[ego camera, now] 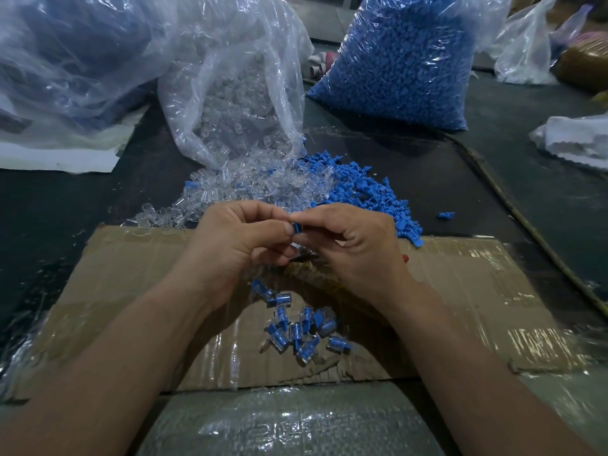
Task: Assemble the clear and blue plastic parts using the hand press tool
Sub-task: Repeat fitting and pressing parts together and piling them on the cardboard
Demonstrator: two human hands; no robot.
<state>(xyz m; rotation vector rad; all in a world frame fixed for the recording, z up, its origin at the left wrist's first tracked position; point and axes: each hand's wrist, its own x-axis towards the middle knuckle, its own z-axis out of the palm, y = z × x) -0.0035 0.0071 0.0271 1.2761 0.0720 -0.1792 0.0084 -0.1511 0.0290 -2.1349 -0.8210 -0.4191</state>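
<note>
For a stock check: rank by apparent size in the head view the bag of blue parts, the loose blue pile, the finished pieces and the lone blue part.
1. bag of blue parts
2. loose blue pile and finished pieces: look alike; the pieces lie nearer the camera, so unranked
3. lone blue part

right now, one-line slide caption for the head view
Left hand and right hand pinch a blue part together; assembled pieces lie on the cardboard, loose parts heaped beyond.
</note>
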